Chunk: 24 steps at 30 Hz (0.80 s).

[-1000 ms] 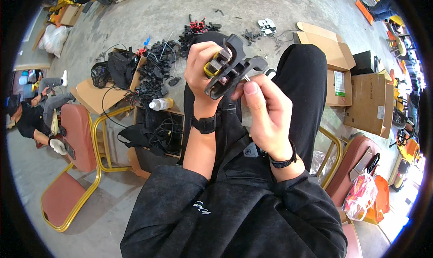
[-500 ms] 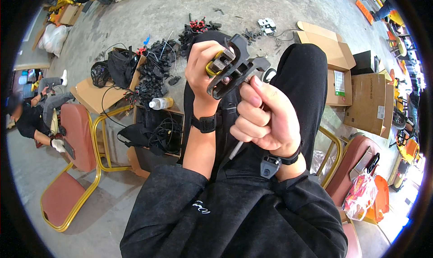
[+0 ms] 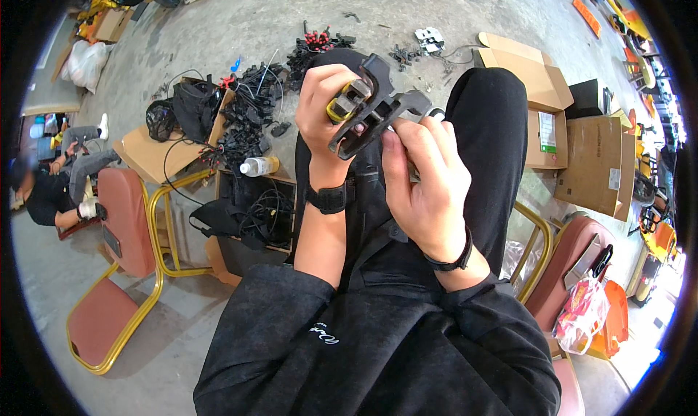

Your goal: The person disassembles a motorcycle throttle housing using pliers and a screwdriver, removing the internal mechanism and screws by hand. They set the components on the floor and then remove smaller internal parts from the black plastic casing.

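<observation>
My left hand (image 3: 320, 114) is closed round a black forked plastic bracket (image 3: 374, 111), held up above my lap. A squarish metal piece with a yellow edge (image 3: 342, 107) sits on the bracket's left side, beside my fingers. My right hand (image 3: 432, 183) is at the bracket's lower right, its back turned up, thumb and fingers pinched together. Between them a small pale bit of a thin rod-shaped tool (image 3: 390, 129) shows against the bracket; the hand hides most of it. I cannot tell whether its tip sits in a screw.
Black cables and small parts (image 3: 254, 100) lie in a heap on the floor ahead left, near a clear bottle (image 3: 259, 167) and an open box of cables (image 3: 258, 205). Cardboard boxes (image 3: 589, 162) stand at the right. Chairs (image 3: 127, 220) flank me; a person (image 3: 43, 191) sits far left.
My right hand has rolled over from a fist with the tool's grey end sticking out below to a fingertip pinch with its back up. My left hand and the bracket have barely moved.
</observation>
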{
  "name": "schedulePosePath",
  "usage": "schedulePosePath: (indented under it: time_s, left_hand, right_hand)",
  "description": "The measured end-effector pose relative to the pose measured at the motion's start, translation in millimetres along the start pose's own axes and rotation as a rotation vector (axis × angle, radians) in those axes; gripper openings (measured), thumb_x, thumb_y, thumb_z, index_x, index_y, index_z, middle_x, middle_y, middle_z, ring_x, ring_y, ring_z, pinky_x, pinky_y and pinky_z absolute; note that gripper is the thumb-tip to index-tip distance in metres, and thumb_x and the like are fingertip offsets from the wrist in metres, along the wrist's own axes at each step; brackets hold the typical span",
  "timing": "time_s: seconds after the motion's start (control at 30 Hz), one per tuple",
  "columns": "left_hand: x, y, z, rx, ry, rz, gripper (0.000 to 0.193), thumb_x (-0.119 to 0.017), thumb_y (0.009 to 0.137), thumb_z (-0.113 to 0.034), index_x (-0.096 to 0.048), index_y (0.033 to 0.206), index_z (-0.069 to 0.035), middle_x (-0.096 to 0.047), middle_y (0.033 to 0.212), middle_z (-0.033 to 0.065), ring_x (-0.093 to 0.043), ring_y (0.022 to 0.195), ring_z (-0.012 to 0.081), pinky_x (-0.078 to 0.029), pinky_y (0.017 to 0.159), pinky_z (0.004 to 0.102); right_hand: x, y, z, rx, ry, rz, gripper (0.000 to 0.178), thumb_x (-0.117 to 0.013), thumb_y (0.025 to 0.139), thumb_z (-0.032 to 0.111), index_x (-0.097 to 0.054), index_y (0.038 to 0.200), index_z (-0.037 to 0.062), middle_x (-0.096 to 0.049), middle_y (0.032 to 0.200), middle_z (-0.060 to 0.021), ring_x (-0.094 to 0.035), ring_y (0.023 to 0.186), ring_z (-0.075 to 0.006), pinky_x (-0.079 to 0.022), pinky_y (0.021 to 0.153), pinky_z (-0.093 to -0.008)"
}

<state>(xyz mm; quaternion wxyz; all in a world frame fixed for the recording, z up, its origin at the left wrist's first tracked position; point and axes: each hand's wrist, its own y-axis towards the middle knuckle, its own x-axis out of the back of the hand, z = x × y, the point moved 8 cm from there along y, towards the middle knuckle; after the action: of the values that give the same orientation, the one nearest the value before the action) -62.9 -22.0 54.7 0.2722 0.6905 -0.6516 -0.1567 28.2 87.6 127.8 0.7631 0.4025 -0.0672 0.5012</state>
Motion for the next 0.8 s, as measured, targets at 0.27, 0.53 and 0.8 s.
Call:
schedulePosePath:
  time_s: [0.27,0.53,0.8]
  left_hand:
    - [0,8,-22,-0.205,0.076,-0.013,0.025,-0.067,0.070,-0.021,-0.057,0.084,-0.003,-0.056,0.081,0.0107,-0.057,0.069,0.0229,-0.045,0.058,0.0287]
    - [1,1,-23,-0.108,0.097,0.004,0.025,-0.065,0.072,-0.023,-0.058,0.084,-0.003,-0.056,0.079,0.0107,-0.057,0.067,0.0240,-0.046,0.056,0.0298]
    - [-1,6,-29,-0.267,0.212,0.017,0.021,-0.064,0.070,-0.017,-0.057,0.084,-0.003,-0.056,0.080,0.0103,-0.057,0.067,0.0250,-0.046,0.055,0.0310]
  right_hand:
    - [-18,-10,-25,-0.521,0.784,0.193,0.025,-0.047,0.092,0.018,-0.058,0.079,-0.0006,-0.040,0.055,0.0050,-0.030,0.050,-0.0020,-0.024,0.046,-0.0189]
    - [-50,-29,-9,-1.080,2.014,0.520,0.034,-0.029,0.097,0.031,-0.038,0.071,0.0120,-0.020,0.046,0.0081,-0.016,0.036,-0.0061,-0.021,0.043,-0.0243]
    - [-48,-30,-5,-1.161,2.179,0.569,0.034,-0.023,0.097,0.033,-0.037,0.074,0.0136,-0.016,0.046,0.0081,-0.013,0.033,-0.0062,-0.023,0.041,-0.0239]
